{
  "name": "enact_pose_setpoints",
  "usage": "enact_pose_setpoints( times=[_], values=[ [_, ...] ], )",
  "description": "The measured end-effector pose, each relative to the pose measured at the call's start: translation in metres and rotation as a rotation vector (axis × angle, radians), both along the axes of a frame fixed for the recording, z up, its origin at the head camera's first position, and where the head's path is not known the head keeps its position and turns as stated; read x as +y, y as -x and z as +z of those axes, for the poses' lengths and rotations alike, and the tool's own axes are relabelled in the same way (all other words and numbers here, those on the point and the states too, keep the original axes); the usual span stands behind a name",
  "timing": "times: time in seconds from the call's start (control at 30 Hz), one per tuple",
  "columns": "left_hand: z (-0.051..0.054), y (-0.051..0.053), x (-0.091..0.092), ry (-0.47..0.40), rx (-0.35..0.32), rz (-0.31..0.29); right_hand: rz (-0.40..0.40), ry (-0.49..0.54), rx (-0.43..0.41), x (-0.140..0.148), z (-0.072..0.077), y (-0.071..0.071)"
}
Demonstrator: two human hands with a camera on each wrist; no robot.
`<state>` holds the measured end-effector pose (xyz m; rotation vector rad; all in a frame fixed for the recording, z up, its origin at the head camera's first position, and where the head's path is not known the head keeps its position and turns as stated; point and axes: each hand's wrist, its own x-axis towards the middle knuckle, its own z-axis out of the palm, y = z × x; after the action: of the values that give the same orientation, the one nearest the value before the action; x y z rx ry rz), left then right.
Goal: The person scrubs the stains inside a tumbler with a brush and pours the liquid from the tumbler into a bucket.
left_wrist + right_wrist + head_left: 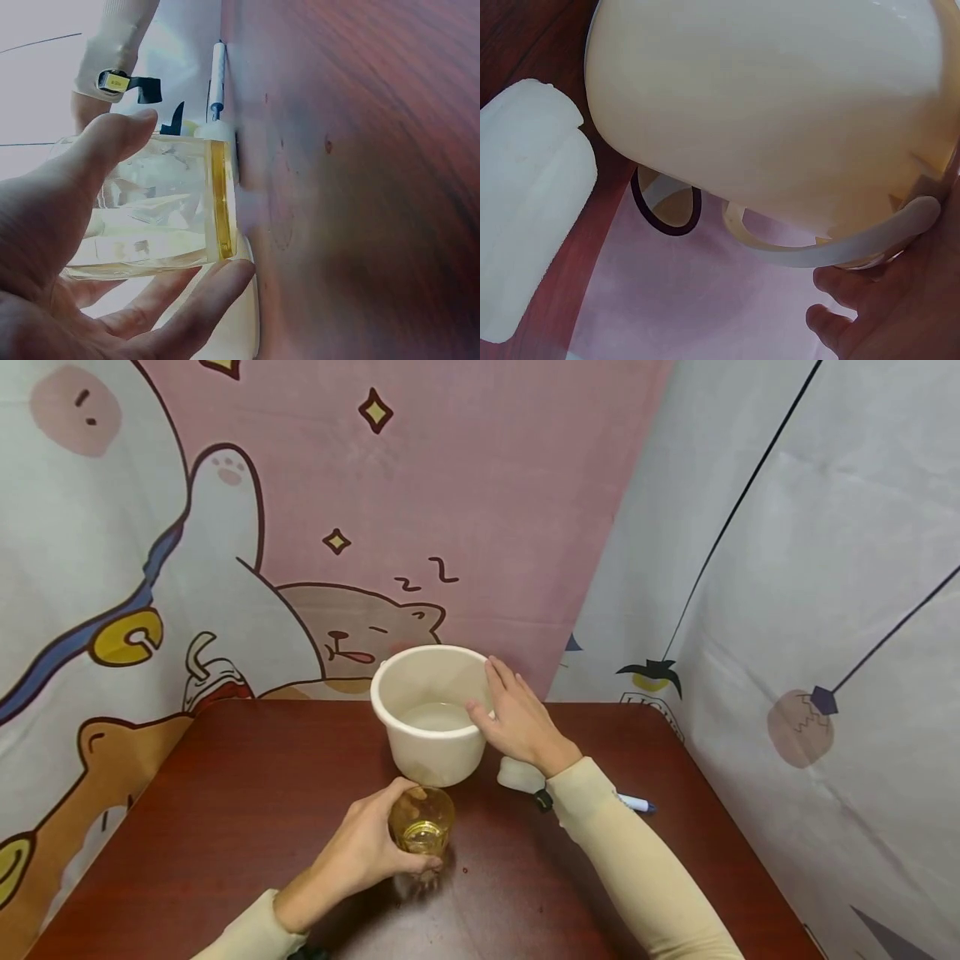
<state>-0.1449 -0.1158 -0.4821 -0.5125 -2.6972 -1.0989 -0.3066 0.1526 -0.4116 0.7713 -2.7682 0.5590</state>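
My left hand [360, 843] holds a yellowish clear glass [422, 818] near the front of the bucket. Its thumb and fingers lie on opposite sides of the glass in the left wrist view. A shallow yellow layer shows at the glass's base [220, 199]. Behind it stands a cream-white plastic bucket [427, 752]. My right hand [521, 714] grips the bucket's right rim, thumb over the inner side and fingers outside. In the right wrist view, those fingers [836, 285] lie beside the curved white handle [817, 251]; the contact is partly hidden.
A white rounded object [519, 774] lies just right of the bucket. Beyond it, a white and blue pen [636, 803] is partly covered by the right sleeve. The dark red table [285, 768] meets printed cloth walls [510, 527] at the back and right.
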Motion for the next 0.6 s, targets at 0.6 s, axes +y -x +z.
enact_pose_setpoints(
  times=[0.6],
  values=[
    [0.034,-0.008,-0.011,-0.074,-0.099,0.017,-0.006,0.028,-0.019,-0.001,-0.001,-0.001]
  ],
)
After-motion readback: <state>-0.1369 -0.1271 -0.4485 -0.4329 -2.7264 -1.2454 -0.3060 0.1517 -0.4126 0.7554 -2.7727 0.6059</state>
